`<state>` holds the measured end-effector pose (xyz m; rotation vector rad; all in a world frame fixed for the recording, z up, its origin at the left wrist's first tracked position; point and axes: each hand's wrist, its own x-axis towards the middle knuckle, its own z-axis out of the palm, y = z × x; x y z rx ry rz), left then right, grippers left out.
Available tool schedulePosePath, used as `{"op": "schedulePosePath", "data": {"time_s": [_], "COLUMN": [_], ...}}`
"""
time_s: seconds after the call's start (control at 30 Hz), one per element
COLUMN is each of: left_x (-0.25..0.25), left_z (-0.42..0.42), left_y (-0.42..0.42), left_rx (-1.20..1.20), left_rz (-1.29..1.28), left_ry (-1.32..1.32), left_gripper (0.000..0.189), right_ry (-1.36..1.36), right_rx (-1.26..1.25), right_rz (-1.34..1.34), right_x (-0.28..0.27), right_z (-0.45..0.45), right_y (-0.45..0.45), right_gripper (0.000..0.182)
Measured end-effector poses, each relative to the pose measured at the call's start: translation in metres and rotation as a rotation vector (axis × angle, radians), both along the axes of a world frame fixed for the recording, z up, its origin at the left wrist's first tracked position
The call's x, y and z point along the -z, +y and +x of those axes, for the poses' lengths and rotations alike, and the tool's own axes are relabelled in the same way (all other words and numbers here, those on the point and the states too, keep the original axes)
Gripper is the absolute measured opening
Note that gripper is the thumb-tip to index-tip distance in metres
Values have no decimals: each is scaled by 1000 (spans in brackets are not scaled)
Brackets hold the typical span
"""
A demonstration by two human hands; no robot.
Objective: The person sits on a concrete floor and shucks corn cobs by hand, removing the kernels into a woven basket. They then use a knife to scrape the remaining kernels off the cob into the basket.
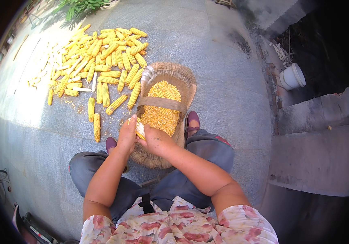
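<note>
Both hands hold one partly shelled corn cob (140, 129), its bare white side facing up and yellow kernels left along its edges. My left hand (127, 134) grips the cob from the left with the thumb along its top. My right hand (157, 141) closes over its lower right part. The cob is above the left edge of a woven basket (190, 74) with a flat arched handle (163, 102). Loose yellow kernels (162, 119) fill much of the basket, and a few cobs lie among them near the handle. The fingers' undersides are hidden.
A heap of yellow corn cobs (110, 52) spreads over the paved ground beyond and left of the basket, with scattered kernels (78, 107) nearby. My shoes flank the basket. A white bucket (292, 77) and a low wall (314, 114) are at the right; a green plant (80, 6) is at the top.
</note>
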<state>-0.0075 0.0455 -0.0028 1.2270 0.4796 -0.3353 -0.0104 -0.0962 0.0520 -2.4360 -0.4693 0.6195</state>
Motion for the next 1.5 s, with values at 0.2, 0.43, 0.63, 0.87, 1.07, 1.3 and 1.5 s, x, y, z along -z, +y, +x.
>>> {"op": "schedulePosePath", "data": {"time_s": [0.2,0.43,0.63,0.87,1.07,1.3,1.5], "left_x": [7,-4,10,13,21,-3,13], "left_z": [-3,2,-3,-1,1,-2,-1], "left_y": [-2,0,4,-1,5,-3,0], "left_rx": [20,-10,5,22,27,48,104], "left_rz": [27,-160,-10,-81,-117,33,88], "left_ry": [-63,22,10,-17,-15,-105,-154], "left_gripper": [34,38,35,31,30,33,31], "right_ry": [40,-6,16,44,44,-36,28], "right_rx": [42,36,1,55,69,9,9], "right_rz": [101,7,-23,67,18,-75,10], "right_x": [11,2,4,14,4,5,7], "right_z": [-1,0,-3,0,4,-4,2], "right_y": [-8,-4,-3,-8,-3,3,-2], "right_gripper": [48,45,42,44,44,45,39]}}
